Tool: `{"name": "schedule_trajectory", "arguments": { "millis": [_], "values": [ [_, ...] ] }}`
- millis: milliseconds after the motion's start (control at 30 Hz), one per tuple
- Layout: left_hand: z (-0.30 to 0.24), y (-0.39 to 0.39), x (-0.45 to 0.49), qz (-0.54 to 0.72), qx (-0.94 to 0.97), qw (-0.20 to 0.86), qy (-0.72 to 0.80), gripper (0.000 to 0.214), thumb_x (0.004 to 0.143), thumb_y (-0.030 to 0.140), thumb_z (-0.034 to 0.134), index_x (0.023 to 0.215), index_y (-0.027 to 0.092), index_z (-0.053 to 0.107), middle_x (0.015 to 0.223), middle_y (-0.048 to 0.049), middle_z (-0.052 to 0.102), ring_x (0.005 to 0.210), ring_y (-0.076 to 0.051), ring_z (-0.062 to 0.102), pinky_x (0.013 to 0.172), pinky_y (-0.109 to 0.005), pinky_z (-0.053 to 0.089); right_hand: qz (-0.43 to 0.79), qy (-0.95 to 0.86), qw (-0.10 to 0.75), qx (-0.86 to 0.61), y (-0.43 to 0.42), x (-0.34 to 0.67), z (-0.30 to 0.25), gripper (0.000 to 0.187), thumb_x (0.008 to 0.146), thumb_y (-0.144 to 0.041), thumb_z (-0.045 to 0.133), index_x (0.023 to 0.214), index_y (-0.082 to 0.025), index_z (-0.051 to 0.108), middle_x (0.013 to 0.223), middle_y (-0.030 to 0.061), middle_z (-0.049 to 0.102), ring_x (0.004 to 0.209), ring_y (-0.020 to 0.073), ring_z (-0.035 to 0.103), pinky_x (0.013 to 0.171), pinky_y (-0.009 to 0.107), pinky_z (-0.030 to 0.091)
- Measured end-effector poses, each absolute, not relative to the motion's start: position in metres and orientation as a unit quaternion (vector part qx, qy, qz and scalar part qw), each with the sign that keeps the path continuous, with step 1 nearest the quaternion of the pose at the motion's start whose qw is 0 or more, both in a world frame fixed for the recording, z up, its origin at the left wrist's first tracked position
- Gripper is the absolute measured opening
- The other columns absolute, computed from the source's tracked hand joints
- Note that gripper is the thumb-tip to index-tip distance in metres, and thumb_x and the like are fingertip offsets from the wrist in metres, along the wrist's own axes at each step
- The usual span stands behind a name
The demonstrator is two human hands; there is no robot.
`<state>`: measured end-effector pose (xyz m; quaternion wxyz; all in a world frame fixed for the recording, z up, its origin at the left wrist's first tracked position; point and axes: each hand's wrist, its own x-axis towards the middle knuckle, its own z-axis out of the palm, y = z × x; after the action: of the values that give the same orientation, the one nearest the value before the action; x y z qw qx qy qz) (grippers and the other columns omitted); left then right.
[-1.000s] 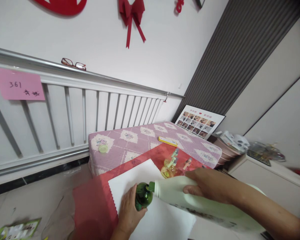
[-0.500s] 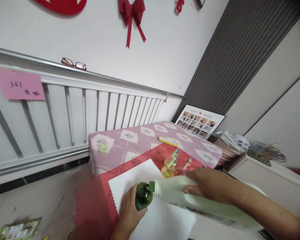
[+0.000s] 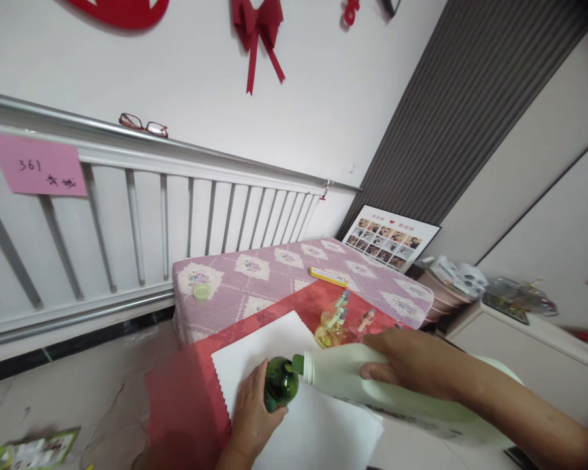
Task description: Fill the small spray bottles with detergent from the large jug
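Observation:
My right hand [image 3: 411,362] grips a large pale green jug [image 3: 343,382] tipped almost flat, its spout pointing left. The spout meets the mouth of a small dark green bottle [image 3: 280,385]. My left hand [image 3: 252,414] is wrapped round that small bottle from below. Both sit over a white sheet [image 3: 274,352] laid on a red cloth [image 3: 186,405]. Just behind the jug stand small yellow spray bottles [image 3: 334,323].
A low table with a pink patterned cloth [image 3: 274,264] carries a green cap [image 3: 202,290] and a yellow flat item [image 3: 328,276]. A white radiator rail [image 3: 151,196] runs behind, with glasses [image 3: 143,124] on top. A photo board [image 3: 391,238] and cluttered cabinet [image 3: 494,294] stand right.

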<state>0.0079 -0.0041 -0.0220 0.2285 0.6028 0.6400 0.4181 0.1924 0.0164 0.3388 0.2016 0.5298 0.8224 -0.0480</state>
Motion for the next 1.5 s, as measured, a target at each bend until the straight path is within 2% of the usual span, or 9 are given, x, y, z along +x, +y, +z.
{"name": "schedule_trajectory", "arguments": {
  "millis": [400,600,1067,1300,1500],
  "values": [
    [-0.020,-0.004,0.008,0.419,0.601,0.242,0.636,0.089,0.062,0.030,0.065,0.144,0.015,0.035,0.147,-0.0136,0.050,0.134,-0.030,0.047,0.115,-0.046,0.037,-0.053,0.821,0.200,0.532,0.015,0.194,0.344,0.032,0.087,-0.046,0.049,0.094,-0.020,0.065,0.103,0.0176,0.073,0.088,0.0352,0.068,0.069,0.039,0.043],
    [-0.020,-0.004,0.008,0.414,0.604,0.245,0.635,0.088,0.063,0.030,0.065,0.145,0.015,0.034,0.147,-0.0137,0.050,0.135,-0.029,0.046,0.116,-0.047,0.036,-0.056,0.827,0.196,0.524,0.014,0.195,0.345,0.033,0.088,-0.047,0.048,0.092,-0.018,0.065,0.099,0.0179,0.073,0.085,0.0340,0.068,0.067,0.037,0.042],
    [-0.020,-0.004,0.009,0.415,0.603,0.245,0.635,0.089,0.062,0.031,0.066,0.144,0.014,0.035,0.146,-0.0142,0.051,0.134,-0.030,0.047,0.115,-0.047,0.036,-0.056,0.818,0.203,0.535,0.013,0.193,0.348,0.034,0.086,-0.048,0.049,0.094,-0.020,0.066,0.104,0.0172,0.073,0.090,0.0347,0.067,0.071,0.039,0.045],
    [-0.020,-0.005,0.008,0.428,0.597,0.240,0.634,0.088,0.062,0.030,0.065,0.144,0.018,0.036,0.146,-0.0122,0.051,0.134,-0.031,0.048,0.115,-0.046,0.037,-0.055,0.823,0.200,0.529,0.012,0.191,0.351,0.032,0.086,-0.046,0.050,0.093,-0.019,0.066,0.101,0.0166,0.074,0.088,0.0350,0.068,0.069,0.039,0.045],
    [-0.019,-0.003,0.008,0.420,0.602,0.243,0.635,0.089,0.062,0.029,0.066,0.144,0.014,0.035,0.146,-0.0137,0.052,0.133,-0.031,0.048,0.114,-0.047,0.038,-0.048,0.822,0.204,0.530,0.010,0.190,0.353,0.029,0.086,-0.043,0.050,0.093,-0.020,0.066,0.100,0.0155,0.074,0.088,0.0345,0.069,0.069,0.039,0.046]
  ]
}}
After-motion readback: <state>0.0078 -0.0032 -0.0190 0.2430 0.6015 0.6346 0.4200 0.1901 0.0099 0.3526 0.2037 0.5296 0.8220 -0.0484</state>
